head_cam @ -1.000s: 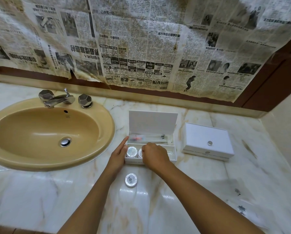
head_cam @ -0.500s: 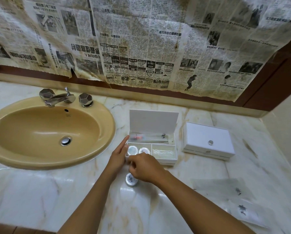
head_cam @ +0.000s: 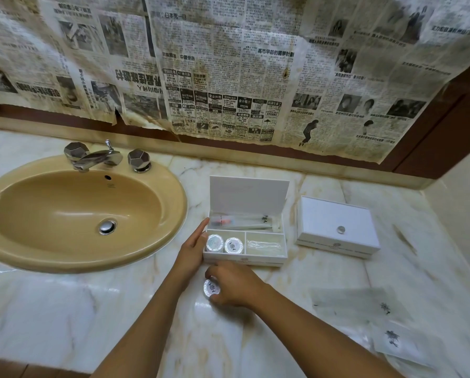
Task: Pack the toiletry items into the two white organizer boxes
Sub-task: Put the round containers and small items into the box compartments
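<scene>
At lower centre, the right hand is curling around a small round jar on the marble counter, likely light, rigid and slick, best pinched by its rim, while the flat-fingered left hand is steadying the open organizer box.

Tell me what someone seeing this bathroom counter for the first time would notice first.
Probably the stained newspaper sheets covering the wall behind the counter, and the tan sink at the left. Next, mid-counter, the open white box with two round silver tins in its front-left compartment; the left hand rests against its left side, while the right hand closes its fingers around a third tin on the marble in front of it.
</scene>
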### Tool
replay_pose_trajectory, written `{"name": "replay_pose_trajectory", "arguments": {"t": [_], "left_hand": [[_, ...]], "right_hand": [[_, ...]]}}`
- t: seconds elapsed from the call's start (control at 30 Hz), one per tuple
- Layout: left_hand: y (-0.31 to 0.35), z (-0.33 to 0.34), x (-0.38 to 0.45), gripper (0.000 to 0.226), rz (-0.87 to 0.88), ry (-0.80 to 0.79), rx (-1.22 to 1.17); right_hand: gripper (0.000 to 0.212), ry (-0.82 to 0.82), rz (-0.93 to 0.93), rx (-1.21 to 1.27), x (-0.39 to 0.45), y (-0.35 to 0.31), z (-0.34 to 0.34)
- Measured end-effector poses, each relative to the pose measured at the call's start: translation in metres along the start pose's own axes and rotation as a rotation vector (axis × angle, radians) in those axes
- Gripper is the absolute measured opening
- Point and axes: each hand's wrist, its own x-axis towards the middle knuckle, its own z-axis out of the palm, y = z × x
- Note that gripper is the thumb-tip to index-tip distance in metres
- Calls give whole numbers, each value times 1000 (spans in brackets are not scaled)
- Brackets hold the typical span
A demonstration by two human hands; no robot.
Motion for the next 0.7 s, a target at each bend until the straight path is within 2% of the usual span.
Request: {"name": "replay_pose_trajectory", "arguments": {"t": [0.23,0.4,0.5,0.7], "left_hand": [[-1,-1,0,37,4,-2,22],[-4,-1,1,36,6,-3,33],[-4,-2,2,37,11,-2,48],[-2,0,0,38,4,-4,14]], "right_hand": [[24,172,-11,165,-2,-2,-16],[37,368,29,272,2,3,-34],[39,467,128,246,9,16,-38],[38,441,275,139,9,30,-40]]}}
